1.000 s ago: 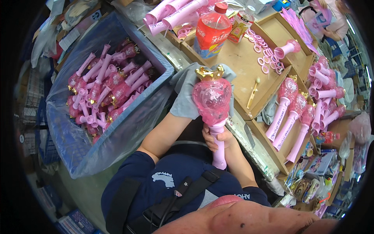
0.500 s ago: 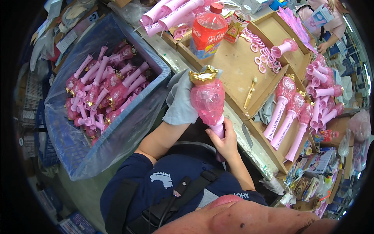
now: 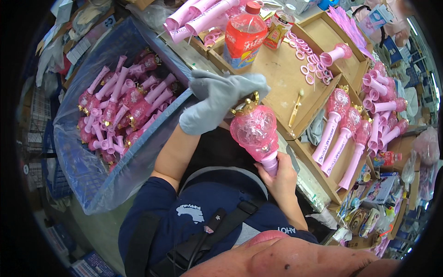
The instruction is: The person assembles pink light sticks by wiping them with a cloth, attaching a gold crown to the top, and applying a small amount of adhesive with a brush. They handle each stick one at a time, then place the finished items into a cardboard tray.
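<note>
Two hands work close above the lap in the head view: the right hand (image 3: 280, 173) has its fingers wrapped tightly around the handle of a pink heart wand (image 3: 255, 131), while the left hand (image 3: 217, 99), in a grey glove, lies with spread fingers against the wand's gold crown. Just left stands a blue bin (image 3: 87, 177) full of wands, its rim near the left forearm. At right, the wooden table (image 3: 277, 81) edge is just beside the wand, leaving a narrow gap.

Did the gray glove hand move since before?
Yes. The left hand in its gray glove has slid left, off the wand head and toward the blue bin, judged against the red bottle.
</note>
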Tool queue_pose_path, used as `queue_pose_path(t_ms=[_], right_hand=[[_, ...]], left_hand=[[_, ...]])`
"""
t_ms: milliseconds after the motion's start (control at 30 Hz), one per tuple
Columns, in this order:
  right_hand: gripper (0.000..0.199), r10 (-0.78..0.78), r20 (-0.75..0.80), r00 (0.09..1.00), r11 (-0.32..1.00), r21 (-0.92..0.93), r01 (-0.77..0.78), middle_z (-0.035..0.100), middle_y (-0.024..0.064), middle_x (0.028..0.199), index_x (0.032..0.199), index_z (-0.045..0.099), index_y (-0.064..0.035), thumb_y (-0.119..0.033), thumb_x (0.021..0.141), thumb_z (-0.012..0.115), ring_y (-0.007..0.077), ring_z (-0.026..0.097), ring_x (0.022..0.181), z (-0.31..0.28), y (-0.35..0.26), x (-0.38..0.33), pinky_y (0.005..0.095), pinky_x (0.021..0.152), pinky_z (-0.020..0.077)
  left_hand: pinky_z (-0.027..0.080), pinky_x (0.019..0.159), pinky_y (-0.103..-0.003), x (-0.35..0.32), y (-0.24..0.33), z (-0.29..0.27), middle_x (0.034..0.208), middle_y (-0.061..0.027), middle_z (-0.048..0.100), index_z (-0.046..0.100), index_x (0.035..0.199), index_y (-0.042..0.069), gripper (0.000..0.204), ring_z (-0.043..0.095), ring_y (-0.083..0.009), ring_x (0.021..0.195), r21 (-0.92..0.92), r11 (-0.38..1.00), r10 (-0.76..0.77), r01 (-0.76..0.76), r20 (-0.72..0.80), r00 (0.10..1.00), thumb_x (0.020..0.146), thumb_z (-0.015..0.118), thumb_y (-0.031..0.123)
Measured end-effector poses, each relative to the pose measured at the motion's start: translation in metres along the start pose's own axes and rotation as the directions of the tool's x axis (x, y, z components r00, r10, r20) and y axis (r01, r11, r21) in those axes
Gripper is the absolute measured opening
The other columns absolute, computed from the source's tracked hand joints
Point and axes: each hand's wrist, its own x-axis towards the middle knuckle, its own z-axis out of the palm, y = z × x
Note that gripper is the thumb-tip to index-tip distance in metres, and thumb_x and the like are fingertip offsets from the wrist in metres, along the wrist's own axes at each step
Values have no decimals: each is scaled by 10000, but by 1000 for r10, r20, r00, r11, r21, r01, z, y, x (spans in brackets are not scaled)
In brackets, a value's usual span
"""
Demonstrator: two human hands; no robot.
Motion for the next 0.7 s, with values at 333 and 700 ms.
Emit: queue_pose_path(t_ms=[333, 700], right_hand=[[489, -46, 65, 997, 993, -107, 52, 600, 147, 886, 1070, 549, -40, -221, 704, 818, 342, 640, 709, -15, 12, -17, 407, 592, 521], [455, -1, 605, 796, 123, 790, -601, 638, 108, 998, 1208, 518, -7, -335, 907, 610, 184, 649, 784, 10, 60, -16, 296, 706, 531]], left_hand=[[502, 714, -291, 2, 41, -3, 859, -85, 569, 593, 1113, -50, 318, 553, -148, 741, 801, -395, 277, -450, 571, 773, 974, 395, 156], [452, 1001, -371, 1, 57, 24, 1304, -186, 554, 547, 1212, -98, 663, 560, -226, 1168, -41, -991, -127, -130, 612, 781, 995, 331, 491]])
